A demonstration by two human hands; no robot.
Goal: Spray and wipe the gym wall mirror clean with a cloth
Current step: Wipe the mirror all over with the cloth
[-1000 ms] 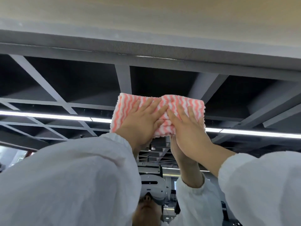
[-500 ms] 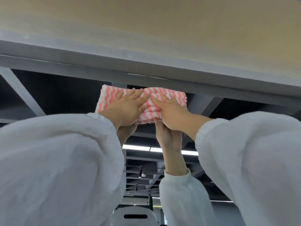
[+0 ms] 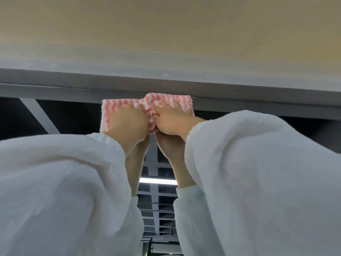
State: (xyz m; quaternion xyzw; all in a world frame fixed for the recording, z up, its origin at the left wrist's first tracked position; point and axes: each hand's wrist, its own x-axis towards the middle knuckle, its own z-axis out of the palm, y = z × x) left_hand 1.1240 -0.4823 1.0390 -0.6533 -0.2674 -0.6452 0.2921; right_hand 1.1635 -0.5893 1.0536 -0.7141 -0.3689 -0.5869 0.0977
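A pink-and-white zigzag cloth (image 3: pixel 175 102) is pressed flat against the wall mirror (image 3: pixel 70 115), right at the mirror's top edge. My left hand (image 3: pixel 129 124) lies on the cloth's left half and my right hand (image 3: pixel 171 122) on its right half, fingers spread, thumbs meeting at the bunched middle. Both arms reach up in white sleeves. The mirror reflects my hands and forearms below the cloth. No spray bottle is in view.
A grey frame strip (image 3: pixel 239 89) runs across above the mirror, with a beige wall (image 3: pixel 166 30) over it. The mirror shows dark ceiling beams and a bright light strip (image 3: pixel 157 181). My white sleeves fill the lower part of the view.
Both hands have slid the cloth upward over the mirror, from well below the top edge to right against it. The camera has tilted up with them.
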